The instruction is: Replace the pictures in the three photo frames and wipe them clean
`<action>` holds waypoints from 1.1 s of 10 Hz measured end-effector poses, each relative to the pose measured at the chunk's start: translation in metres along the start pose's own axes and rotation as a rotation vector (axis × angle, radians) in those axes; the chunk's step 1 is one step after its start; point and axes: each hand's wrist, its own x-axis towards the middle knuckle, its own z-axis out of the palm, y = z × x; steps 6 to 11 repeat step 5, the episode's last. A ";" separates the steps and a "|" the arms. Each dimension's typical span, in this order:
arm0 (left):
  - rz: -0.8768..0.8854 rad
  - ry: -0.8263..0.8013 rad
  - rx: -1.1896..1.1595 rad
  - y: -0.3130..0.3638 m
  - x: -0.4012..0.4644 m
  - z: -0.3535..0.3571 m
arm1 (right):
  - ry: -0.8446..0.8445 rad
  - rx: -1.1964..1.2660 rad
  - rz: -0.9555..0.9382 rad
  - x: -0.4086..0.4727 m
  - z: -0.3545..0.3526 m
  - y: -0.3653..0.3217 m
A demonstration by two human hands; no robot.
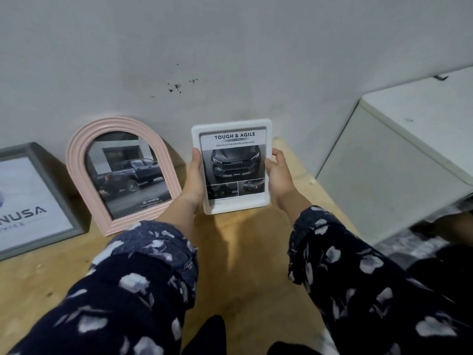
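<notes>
Left hand (195,176) and right hand (277,172) grasp white frame (233,166) by side edges, lifted near wall. Pink frame (122,172), grey frame (30,198) lean left, pictures in. Wiping status unclear; no cloth visible.

White frame (232,167) I hold: "TOUGH & AGILE", "TOYOTA" on grille
Pink arched frame (122,172): "TOYOTA"
Grey frame (33,198): "NUSA"

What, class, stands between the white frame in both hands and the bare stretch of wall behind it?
Nothing visible: the white frame, gripped by the left hand and right hand, faces bare wall; the pink arched frame stands to its left.
</notes>
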 end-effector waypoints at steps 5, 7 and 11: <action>0.049 0.039 0.247 -0.003 -0.037 -0.043 | 0.028 -0.272 0.095 -0.068 -0.002 -0.006; 0.049 0.039 0.247 -0.003 -0.037 -0.043 | 0.028 -0.272 0.095 -0.068 -0.002 -0.006; 0.049 0.039 0.247 -0.003 -0.037 -0.043 | 0.028 -0.272 0.095 -0.068 -0.002 -0.006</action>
